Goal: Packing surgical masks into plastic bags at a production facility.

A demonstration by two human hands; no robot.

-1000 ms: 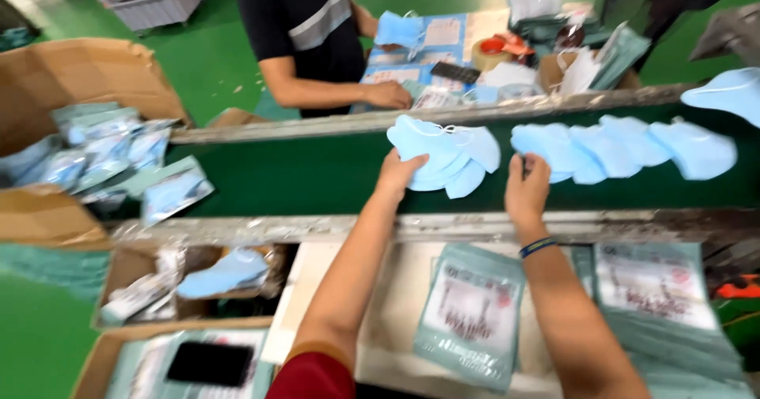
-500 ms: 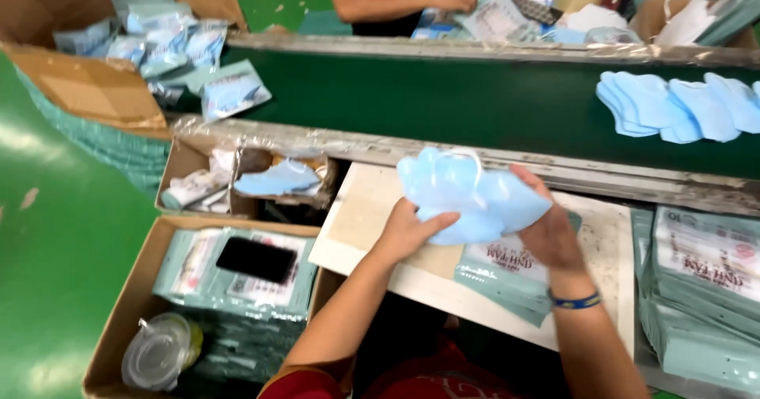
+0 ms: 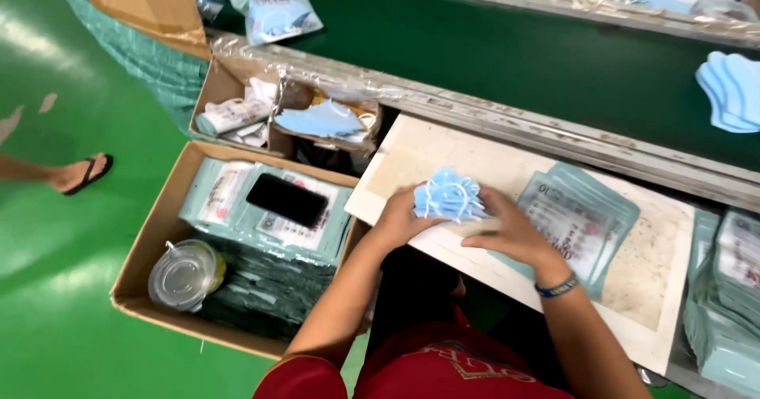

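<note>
At the far left, on the green floor [image 3: 55, 304], a foot in a black sandal [image 3: 83, 173] belongs to someone else. Next comes an open cardboard box [image 3: 146, 248] standing on the floor, packed with teal printed pouches [image 3: 237, 209]. A black phone [image 3: 286, 199] lies on top of them, and a round clear plastic lid [image 3: 184, 271] sits in the box's near corner. Behind it, a smaller carton [image 3: 229, 90] holds white packets and a loose blue mask [image 3: 321, 119].

In the middle, the person's left hand [image 3: 400, 218] and right hand [image 3: 511, 233] meet over a pale board serving as a worktop [image 3: 657, 264]. Between them is a stack of blue face masks [image 3: 448, 197] with white ear loops, resting on the board. The left hand's fingers curl around the stack's left edge, holding it; the right hand's fingers lie nearly flat, pressed against the stack's right side and lower edge. A blue wristband [image 3: 558, 288] circles the right wrist.

Just right of the hands, teal pouches [image 3: 582, 225] lie fanned on the board. Beyond runs a dark green conveyor belt [image 3: 491, 51], with more blue masks [image 3: 732, 90] at its right end. Stacked pouches [image 3: 728, 288] fill the far right.
</note>
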